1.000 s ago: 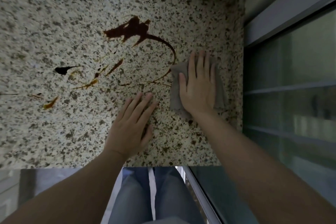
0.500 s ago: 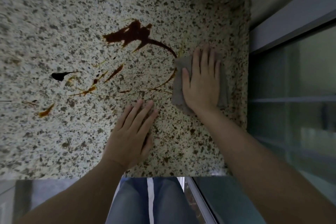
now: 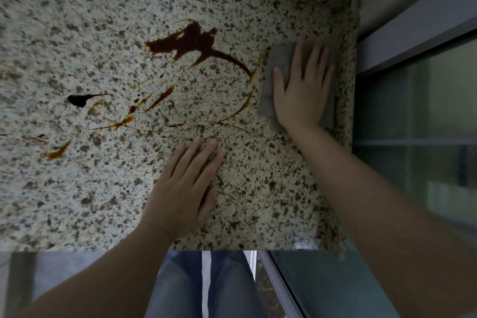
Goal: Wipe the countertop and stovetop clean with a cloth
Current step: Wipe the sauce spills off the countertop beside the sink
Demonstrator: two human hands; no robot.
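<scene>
A speckled granite countertop fills the view. A large dark brown spill lies at its middle, with a thin curved trail running down to the right. Smaller brown streaks and a black blot lie to the left. My right hand presses flat, fingers straight, on a grey cloth near the counter's right edge, just right of the curved trail. My left hand rests flat on bare granite near the front edge, below the stains.
A wall and a metal-framed glass door or window border the counter on the right. The counter's front edge runs across the lower view, with my legs in jeans below it.
My right hand has slid the cloth a little away from me and to the right, off the curved trail. My left hand stays planted on the counter.
</scene>
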